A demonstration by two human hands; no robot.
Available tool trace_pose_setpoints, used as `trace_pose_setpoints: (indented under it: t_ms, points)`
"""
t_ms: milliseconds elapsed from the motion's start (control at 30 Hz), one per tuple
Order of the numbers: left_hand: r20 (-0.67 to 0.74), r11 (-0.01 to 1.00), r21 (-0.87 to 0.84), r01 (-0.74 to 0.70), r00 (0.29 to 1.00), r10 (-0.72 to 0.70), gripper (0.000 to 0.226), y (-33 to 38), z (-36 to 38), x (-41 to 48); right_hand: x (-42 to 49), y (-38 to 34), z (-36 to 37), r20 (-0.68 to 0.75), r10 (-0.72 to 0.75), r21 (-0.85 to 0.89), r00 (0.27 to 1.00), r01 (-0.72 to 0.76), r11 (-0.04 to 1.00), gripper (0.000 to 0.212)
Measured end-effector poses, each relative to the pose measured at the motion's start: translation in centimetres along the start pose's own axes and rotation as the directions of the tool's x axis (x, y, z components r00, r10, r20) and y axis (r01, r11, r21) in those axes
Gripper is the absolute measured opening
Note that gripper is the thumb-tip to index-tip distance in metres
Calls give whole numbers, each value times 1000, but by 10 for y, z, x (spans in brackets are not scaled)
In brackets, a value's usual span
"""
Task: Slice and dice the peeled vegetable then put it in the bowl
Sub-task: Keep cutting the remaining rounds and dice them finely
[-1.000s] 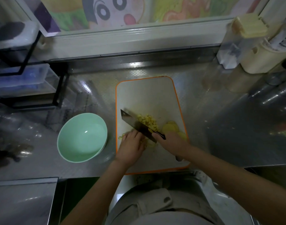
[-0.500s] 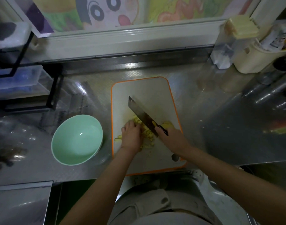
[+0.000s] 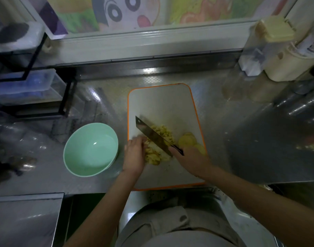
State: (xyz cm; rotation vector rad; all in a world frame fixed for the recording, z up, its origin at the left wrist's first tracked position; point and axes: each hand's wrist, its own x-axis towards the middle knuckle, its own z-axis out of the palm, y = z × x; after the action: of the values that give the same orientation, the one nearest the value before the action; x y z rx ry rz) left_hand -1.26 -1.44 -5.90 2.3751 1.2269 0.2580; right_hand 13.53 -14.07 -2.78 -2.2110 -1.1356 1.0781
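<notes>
Two hands work a dim board (image 3: 163,104). The right hand (image 3: 190,159) grips the knife (image 3: 152,136), its handle mostly hidden in the fist. The left hand (image 3: 134,155) holds the diced vegetable (image 3: 162,131) under curled fingers, the blade covering part of it. Blurred slices (image 3: 187,140) crowd the board's 3 o'clock edge. The bowl (image 3: 90,148) sits just beside the board at 9 o'clock, with open board towards 12.

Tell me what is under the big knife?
Yellow chopped vegetable pieces lie under the knife on the cutting board. The blade hides whatever is right beneath it.
</notes>
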Motion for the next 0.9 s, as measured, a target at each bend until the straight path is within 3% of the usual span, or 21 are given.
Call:
trace_pose_setpoints:
  t_ms: [200,433,633,767,900]
  points:
    - [74,1000,12,17,997,-18,17,-13,8,1,11,2,-2,90,13,-32,996,-10,999,51]
    - [132,998,-67,2,991,7,33,-10,10,-6,31,11,-14,-19,22,-80,1000,-23,996,54]
    - [317,952,257,-168,945,81,67,-2,8,-12,20,12,-5,-58,-11,-41,998,9,999,53]
    - [267,937,300,-180,959,98,57,-3,14,-15,4,17,4,-75,46,-17,996,-47,999,54]
    - [222,932,312,-186,968,119,51,-1,21,-21,-10,20,16,7,56,-19,998,-55,998,43]
